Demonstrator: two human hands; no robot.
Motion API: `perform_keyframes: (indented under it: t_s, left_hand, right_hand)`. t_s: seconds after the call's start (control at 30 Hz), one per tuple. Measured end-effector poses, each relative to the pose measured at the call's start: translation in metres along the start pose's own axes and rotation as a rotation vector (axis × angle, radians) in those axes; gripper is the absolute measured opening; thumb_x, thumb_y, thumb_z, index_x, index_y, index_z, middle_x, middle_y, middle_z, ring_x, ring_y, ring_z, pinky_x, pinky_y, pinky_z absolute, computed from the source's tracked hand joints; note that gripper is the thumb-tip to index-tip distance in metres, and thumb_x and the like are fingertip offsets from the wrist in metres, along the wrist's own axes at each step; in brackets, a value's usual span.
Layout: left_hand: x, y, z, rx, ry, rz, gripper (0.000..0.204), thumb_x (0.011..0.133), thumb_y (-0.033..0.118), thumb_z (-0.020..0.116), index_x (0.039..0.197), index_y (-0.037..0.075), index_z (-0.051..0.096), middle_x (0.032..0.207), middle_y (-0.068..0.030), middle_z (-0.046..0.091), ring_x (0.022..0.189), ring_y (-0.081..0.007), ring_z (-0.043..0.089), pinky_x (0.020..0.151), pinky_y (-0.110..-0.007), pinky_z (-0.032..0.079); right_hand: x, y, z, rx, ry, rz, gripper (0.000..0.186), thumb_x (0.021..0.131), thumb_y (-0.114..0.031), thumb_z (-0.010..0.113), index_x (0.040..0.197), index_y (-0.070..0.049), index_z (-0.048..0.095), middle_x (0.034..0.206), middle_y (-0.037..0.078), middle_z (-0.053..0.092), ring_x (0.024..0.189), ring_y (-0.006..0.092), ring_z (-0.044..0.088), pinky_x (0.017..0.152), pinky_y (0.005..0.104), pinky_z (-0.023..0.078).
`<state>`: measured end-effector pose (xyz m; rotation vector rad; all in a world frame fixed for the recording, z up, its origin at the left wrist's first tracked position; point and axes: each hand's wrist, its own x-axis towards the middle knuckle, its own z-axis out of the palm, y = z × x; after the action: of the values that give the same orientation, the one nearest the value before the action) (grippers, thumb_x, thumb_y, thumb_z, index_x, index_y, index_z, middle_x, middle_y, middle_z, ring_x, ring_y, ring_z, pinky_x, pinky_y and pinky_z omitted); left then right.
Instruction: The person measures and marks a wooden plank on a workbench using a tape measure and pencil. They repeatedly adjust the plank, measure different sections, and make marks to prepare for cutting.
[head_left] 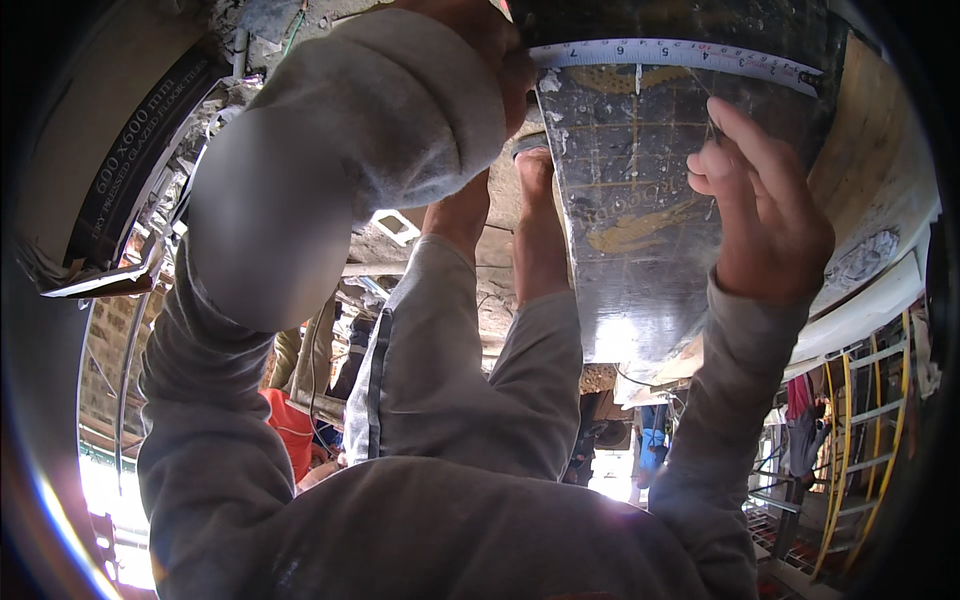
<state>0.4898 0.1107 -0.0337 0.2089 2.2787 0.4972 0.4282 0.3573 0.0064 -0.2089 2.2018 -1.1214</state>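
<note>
Glare on dark board [640,215]; edges bent, blackened.

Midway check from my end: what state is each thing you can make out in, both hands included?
Measuring tape: drawn out, lying across the dark panel.
Dark panel: scuffed, spattered with pale marks.
Left hand: by the tape's left end; exact grip unclear.
Right hand: raised over the panel, index finger extended, other fingers curled.
Carton: ragged at its lower end.
Yellow-railed ladder: standing upright.
</note>
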Motion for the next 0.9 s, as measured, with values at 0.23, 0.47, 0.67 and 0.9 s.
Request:
perform_keyframes:
  t_s: [0.23, 0.47, 0.67, 0.9]
  left_hand:
    - [-0.006, 0.001, -0.007, -0.007, 0.184, 0.121, 0.023, 0.094, 0.023, 0.053, 0.105, 0.007, 0.067, 0.08, -0.0122, 0.067, 0.072, -0.0268, 0.067, 0.068, -0.036, 0.054]
    - [0.002, 0.013, -0.006, -0.129, -0.013, -0.11, 0.025, 0.097, 0.023, 0.05, 0.103, 0.007, 0.068, 0.079, -0.0129, 0.068, 0.071, -0.0278, 0.067, 0.068, -0.037, 0.055]
    - [0.006, 0.019, -0.014, -0.204, -0.101, -0.27, 0.027, 0.098, 0.024, 0.049, 0.099, 0.008, 0.07, 0.075, -0.0135, 0.068, 0.071, -0.0278, 0.067, 0.069, -0.038, 0.054]
    - [-0.009, 0.05, -0.046, -0.185, 0.118, -0.4, 0.016, 0.09, 0.019, 0.06, 0.081, 0.006, 0.059, 0.067, -0.0052, 0.057, 0.061, -0.0244, 0.06, 0.057, -0.038, 0.051]
  right_hand:
    - [0.012, 0.011, 0.018, 0.015, 0.086, -0.019, 0.016, 0.089, -0.013, 0.07, 0.103, -0.004, 0.07, 0.082, 0.001, 0.068, 0.069, 0.0058, 0.06, 0.062, 0.0196, 0.049]
    - [0.012, 0.013, 0.025, -0.03, 0.097, -0.037, 0.014, 0.088, -0.009, 0.072, 0.097, 0.001, 0.069, 0.071, -0.001, 0.064, 0.064, -0.0013, 0.053, 0.053, 0.0148, 0.039]
    - [0.013, 0.021, 0.036, 0.04, 0.178, -0.191, 0.009, 0.088, -0.007, 0.071, 0.091, 0.0, 0.068, 0.067, -0.002, 0.064, 0.059, -0.0018, 0.05, 0.052, 0.0146, 0.039]
    - [0.011, 0.018, 0.035, -0.016, 0.162, -0.108, 0.009, 0.089, -0.007, 0.069, 0.093, 0.0, 0.066, 0.079, 0.003, 0.068, 0.067, 0.0034, 0.058, 0.058, 0.0174, 0.045]
